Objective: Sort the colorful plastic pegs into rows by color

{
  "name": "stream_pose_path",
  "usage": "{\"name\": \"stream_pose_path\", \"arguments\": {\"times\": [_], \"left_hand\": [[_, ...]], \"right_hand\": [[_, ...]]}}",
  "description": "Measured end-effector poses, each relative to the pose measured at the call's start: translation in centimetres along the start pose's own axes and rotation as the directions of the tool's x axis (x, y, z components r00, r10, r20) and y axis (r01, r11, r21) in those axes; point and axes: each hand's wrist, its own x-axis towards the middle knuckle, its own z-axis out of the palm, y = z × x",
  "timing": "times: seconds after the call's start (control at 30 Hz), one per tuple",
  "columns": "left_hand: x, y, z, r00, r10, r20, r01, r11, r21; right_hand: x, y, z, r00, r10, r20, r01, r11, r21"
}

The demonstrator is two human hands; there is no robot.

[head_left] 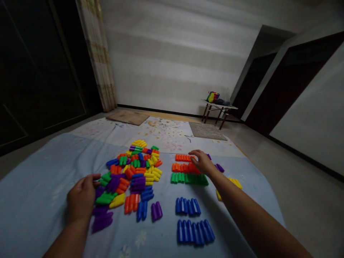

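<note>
My right hand (203,162) is at the right end of the upper row of orange bullet-shaped plastic pieces (182,157), thumb and fingers closed around the end piece. Below it lie a second orange row (179,167) and a green row (189,178). Nearer to me are two groups of blue pieces (188,206), the closer one (195,232) longer. On the left, my left hand (82,197) rests beside a mixed pile of coloured pieces (134,170), its thumb and index finger apart with nothing visible between them. Green pieces (106,178) are nearest to its fingertips.
Purple pieces (219,167) and yellow pieces (235,183) lie right of the rows, partly behind my right forearm. A flowered sheet (150,240) covers the surface. Two mats (208,130) lie at its far side. A small table (220,104) with a colourful bag stands by the wall.
</note>
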Motion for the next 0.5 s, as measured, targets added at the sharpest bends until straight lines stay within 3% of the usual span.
{"name": "stream_pose_path", "arguments": {"times": [0.1, 0.27, 0.37, 0.5], "left_hand": [[-0.2, 0.2, 0.1, 1.0, -0.003, 0.015, 0.004, 0.999, -0.034], [-0.3, 0.4, 0.1, 1.0, -0.013, 0.019, 0.014, 0.999, -0.034], [-0.1, 0.1, 0.1, 1.0, 0.019, 0.023, -0.018, 0.999, -0.029], [0.3, -0.7, 0.1, 0.995, 0.101, -0.001, -0.1, 0.994, 0.049]], "right_hand": [[-1.5, -5.7, 1.1, 0.973, -0.215, 0.083, 0.2, 0.967, 0.157], [-3.2, -14.0, 3.4, 0.872, -0.457, 0.173, 0.415, 0.88, 0.232], [-3.1, -16.6, 5.1, 0.834, -0.52, 0.185, 0.496, 0.853, 0.162], [-2.8, -17.1, 6.4, 0.827, -0.522, 0.209, 0.523, 0.85, 0.056]]}}
